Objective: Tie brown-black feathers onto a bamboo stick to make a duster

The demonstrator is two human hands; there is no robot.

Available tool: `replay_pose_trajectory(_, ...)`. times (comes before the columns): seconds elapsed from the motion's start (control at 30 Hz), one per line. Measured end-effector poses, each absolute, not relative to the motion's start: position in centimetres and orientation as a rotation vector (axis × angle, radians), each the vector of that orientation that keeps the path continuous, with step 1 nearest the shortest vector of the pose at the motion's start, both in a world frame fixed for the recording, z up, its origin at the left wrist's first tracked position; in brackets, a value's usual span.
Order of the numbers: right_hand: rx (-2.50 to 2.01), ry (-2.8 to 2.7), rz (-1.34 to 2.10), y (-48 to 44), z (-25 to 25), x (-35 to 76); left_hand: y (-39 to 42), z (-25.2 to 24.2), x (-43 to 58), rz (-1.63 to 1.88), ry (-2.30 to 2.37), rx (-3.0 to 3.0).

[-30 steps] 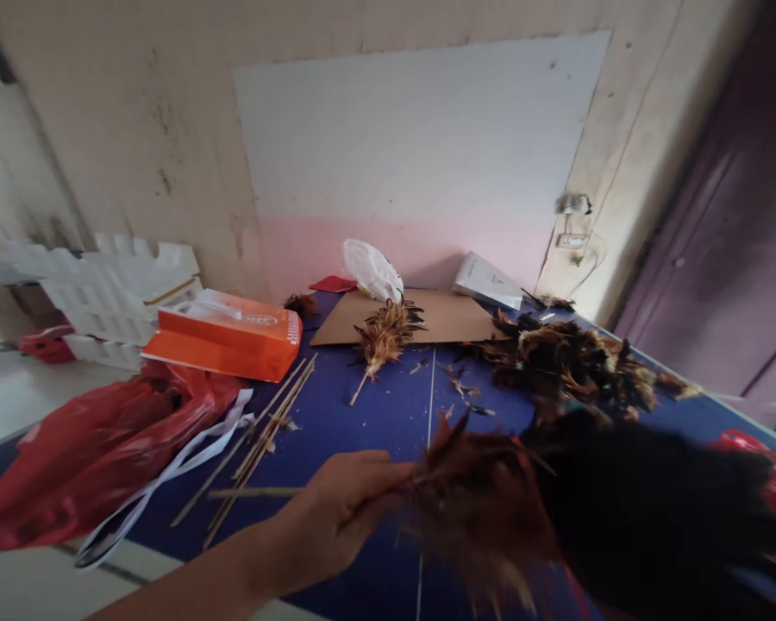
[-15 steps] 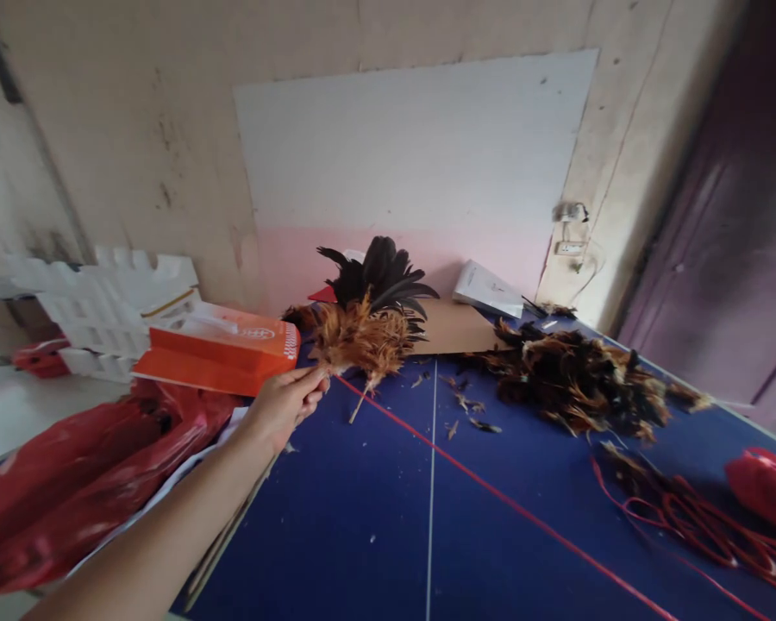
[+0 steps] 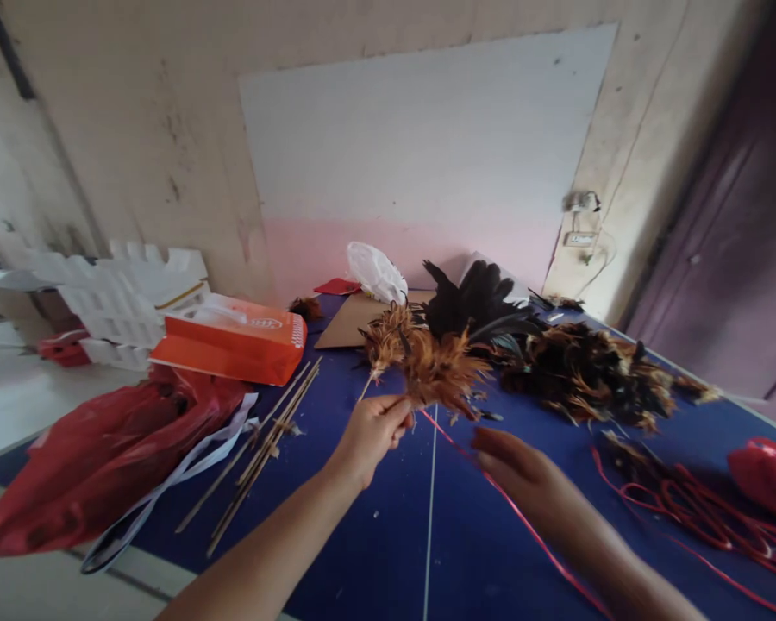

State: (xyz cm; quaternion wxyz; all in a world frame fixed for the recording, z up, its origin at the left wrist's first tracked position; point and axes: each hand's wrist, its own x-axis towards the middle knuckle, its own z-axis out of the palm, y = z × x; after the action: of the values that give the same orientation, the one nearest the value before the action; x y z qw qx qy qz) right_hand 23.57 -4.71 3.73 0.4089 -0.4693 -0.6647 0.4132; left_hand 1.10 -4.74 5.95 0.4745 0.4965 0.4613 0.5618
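Observation:
My left hand (image 3: 372,435) is closed in a pinch at the base of a feather bundle. Brown feathers (image 3: 446,371) spread from its fingertips, and long black feathers (image 3: 482,297) fan out beyond them. A red string (image 3: 536,536) runs from near that grip down to the lower right. My right hand (image 3: 510,461) is over the string, its fingers smeared by motion; whether they grip it cannot be made out. Just past my left hand lies a smaller brown feather tuft (image 3: 384,341) on a thin stick (image 3: 365,385).
Thin sticks (image 3: 265,448) lie left on the blue table (image 3: 362,552), beside a red plastic bag (image 3: 116,466) and an orange box (image 3: 239,345). A feather pile (image 3: 588,375), coiled red string (image 3: 691,513) and a red bundle (image 3: 766,479) are on the right.
My left hand has moved right with the feather bundle, swinging its black feathers to the right. My right hand has come into view by the string. The sticks and white bag now show.

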Motion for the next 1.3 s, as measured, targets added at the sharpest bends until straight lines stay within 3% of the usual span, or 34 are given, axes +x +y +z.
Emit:
replay_pose_trajectory(0.17,-1.026,-1.465,1.38,-2.7,2.0,14.4,-4.4,4.1,1.3,1.411,1.347,1.476)
replay_pose_trajectory(0.47,-0.977,-1.576,0.887,-3.6,1.7,14.9,-4.3,2.2,2.5,1.373,1.474,1.951)
replay_pose_trajectory(0.8,-1.066,-1.89,0.723,-4.5,1.3,15.0,-5.3,0.4,1.7,1.205,1.607,2.176)
replay_pose_trajectory(1.0,-0.936,-2.314,0.388,-4.5,6.0,17.5,-7.4,3.6,-1.6,0.645,1.834,2.748)
replay_pose_trajectory(1.13,-0.76,-2.389,0.395,-3.2,9.2,18.2,-9.7,7.1,-2.9,0.329,1.37,3.083)
replay_pose_trajectory(1.23,-0.653,-2.45,0.673,-1.9,9.1,18.3,-10.8,8.9,-3.4,0.433,1.184,2.925)
replay_pose_trajectory(1.3,-0.719,-2.417,0.616,-1.7,8.0,18.3,-11.0,9.2,-3.6,0.609,1.169,2.646)
